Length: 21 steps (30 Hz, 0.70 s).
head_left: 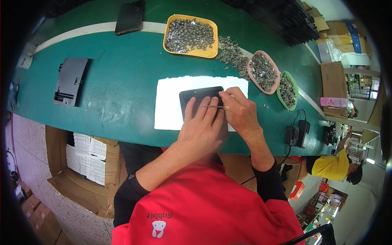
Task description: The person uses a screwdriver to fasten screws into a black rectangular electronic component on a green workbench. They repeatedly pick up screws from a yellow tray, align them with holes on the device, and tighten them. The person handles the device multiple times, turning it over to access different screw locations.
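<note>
A flat black panel (198,94) with rounded corners lies on a white foam-like sheet (168,104) in front of me. My left hand (200,131) rests flat on the panel, its fingers spread and stretched out. At the panel's right edge, my right hand (240,111) is closed around a thin pointed tool (214,106), perhaps tweezers. The tool's slim tip points left across the fingers of my left hand. What the right fingertips touch at the panel's corner is too small to make out.
Small metal parts fill a yellow tray (215,51), a pink tray (277,72) and a green tray (295,104); more parts lie heaped between them. A black device (71,81) stands left, a dark flat device (130,17) behind. A black adapter (292,135) sits right. A person (330,166) is beyond.
</note>
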Motion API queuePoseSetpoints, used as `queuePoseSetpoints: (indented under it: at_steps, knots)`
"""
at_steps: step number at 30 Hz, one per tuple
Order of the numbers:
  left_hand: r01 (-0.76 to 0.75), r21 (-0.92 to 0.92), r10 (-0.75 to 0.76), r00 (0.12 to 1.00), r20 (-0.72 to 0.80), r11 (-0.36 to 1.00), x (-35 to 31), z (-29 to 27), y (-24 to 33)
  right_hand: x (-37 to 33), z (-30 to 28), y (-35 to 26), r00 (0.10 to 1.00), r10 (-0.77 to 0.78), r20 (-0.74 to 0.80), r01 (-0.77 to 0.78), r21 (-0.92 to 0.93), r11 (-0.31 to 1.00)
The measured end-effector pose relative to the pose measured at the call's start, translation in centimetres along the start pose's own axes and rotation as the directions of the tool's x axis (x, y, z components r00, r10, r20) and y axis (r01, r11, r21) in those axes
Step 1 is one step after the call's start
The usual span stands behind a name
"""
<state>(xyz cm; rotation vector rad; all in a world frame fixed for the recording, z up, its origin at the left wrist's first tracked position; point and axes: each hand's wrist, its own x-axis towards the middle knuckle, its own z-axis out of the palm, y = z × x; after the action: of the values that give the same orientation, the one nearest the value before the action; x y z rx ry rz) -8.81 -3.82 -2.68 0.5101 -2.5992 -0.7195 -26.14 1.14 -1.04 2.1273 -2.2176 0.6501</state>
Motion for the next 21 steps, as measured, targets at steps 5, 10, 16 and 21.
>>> queuePoseSetpoints:
  at_steps: [5, 10, 16, 21]
  knots:
    - [-0.013, 0.016, 0.013, 1.000, 0.002, 1.000, 0.0, -0.3, 0.0, -0.1, 0.5, 0.9, 0.992, 0.037, -0.121, -0.008, 0.235, 0.972]
    - [-0.012, 0.024, 0.012, 1.000, 0.006, 1.000, -0.1, -0.3, 0.1, -0.4, 0.9, 1.0, 0.923, 0.381, -0.049, -0.320, 0.449, 0.834]
    - [-0.014, 0.040, 0.013, 1.000, 0.005, 0.999, -0.1, -0.3, 0.1, 1.0, 0.9, 1.7, 0.872, 0.470, 0.136, -0.473, 0.484, 0.736]
    - [-0.020, 0.060, 0.019, 0.999, 0.028, 0.998, -0.1, 0.0, 0.1, 3.5, -0.6, 3.1, 0.709, 0.451, 0.542, -0.703, 0.491, 0.515]
